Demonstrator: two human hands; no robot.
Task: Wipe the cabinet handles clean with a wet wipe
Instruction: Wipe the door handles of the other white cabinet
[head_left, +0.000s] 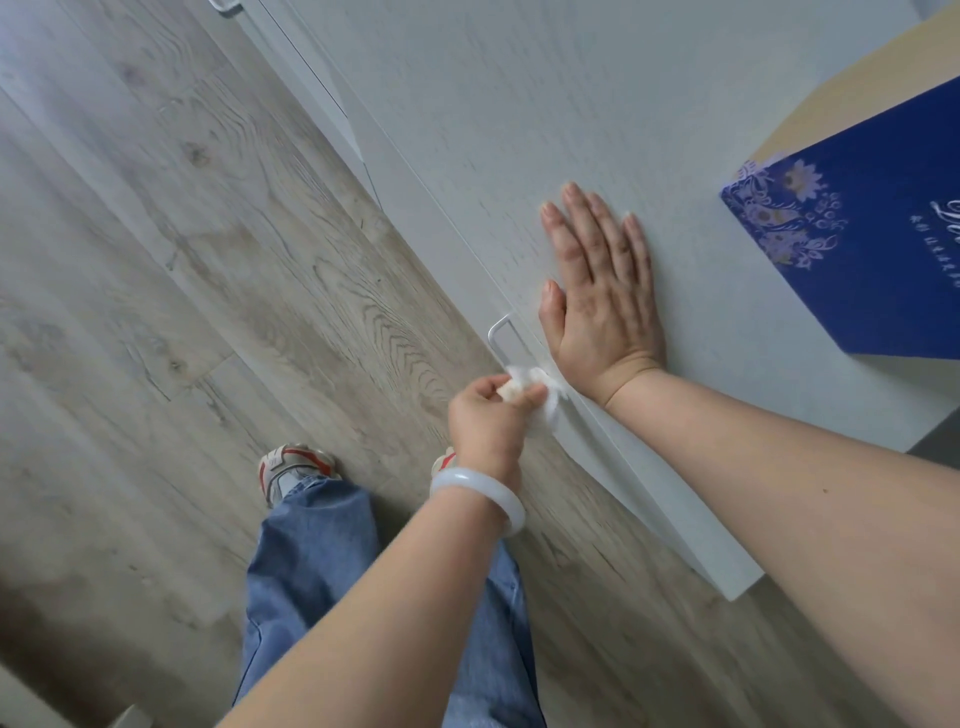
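A white bar handle (500, 335) sticks out from the front of a white cabinet (519, 130). My left hand (485, 421), with a pale bangle on the wrist, pinches a crumpled white wet wipe (535, 387) against the lower part of this handle, which the wipe hides. My right hand (597, 291) lies flat with straight fingers on the cabinet surface just right of the handle. A second white handle (226, 5) shows at the top edge, far up the cabinet row.
A dark blue box with floral print (857, 249) sits on the cabinet at the right edge. Grey wood-grain floor (182, 260) fills the left. My jeans leg (311, 571) and sneakers (291, 467) are below the hands.
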